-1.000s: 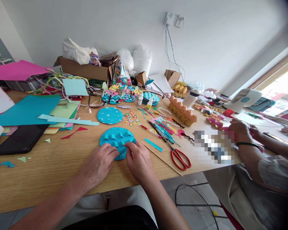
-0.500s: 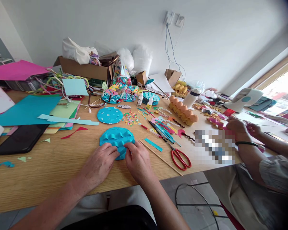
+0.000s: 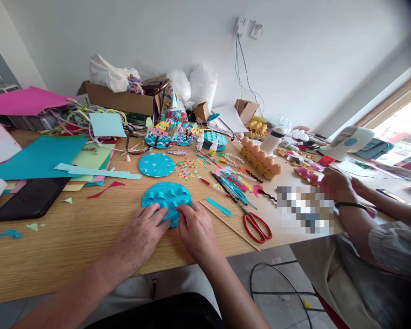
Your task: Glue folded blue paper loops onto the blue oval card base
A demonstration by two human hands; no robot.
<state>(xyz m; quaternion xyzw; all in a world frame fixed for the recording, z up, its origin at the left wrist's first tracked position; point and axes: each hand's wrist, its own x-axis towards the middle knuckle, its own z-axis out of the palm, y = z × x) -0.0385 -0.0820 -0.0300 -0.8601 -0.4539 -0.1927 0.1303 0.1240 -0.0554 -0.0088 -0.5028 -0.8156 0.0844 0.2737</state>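
Observation:
A round blue paper disc (image 3: 167, 189) with curled blue paper strips standing on it in rows lies on the table before me. My left hand (image 3: 145, 228) holds its near left edge, fingers bent over it and slightly apart. At the near right side, my right hand (image 3: 197, 226) pinches a blue paper strip against the disc; the fingertips partly hide it. Just right of that hand are a flat blue paper strip (image 3: 218, 206) and a thin wooden stick (image 3: 229, 226). Red-handled scissors (image 3: 256, 227) lie farther right.
Behind are a second blue disc (image 3: 156, 164), confetti (image 3: 187, 170), two small bottles (image 3: 213, 147) and an egg carton (image 3: 260, 160). Coloured paper (image 3: 34, 157) and a black phone (image 3: 30, 199) lie left. At right, another person's hands (image 3: 340, 185) work over the table.
My left fingers have spread a little on the disc. My right hand stays almost still at the strip. The disc has hardly moved.

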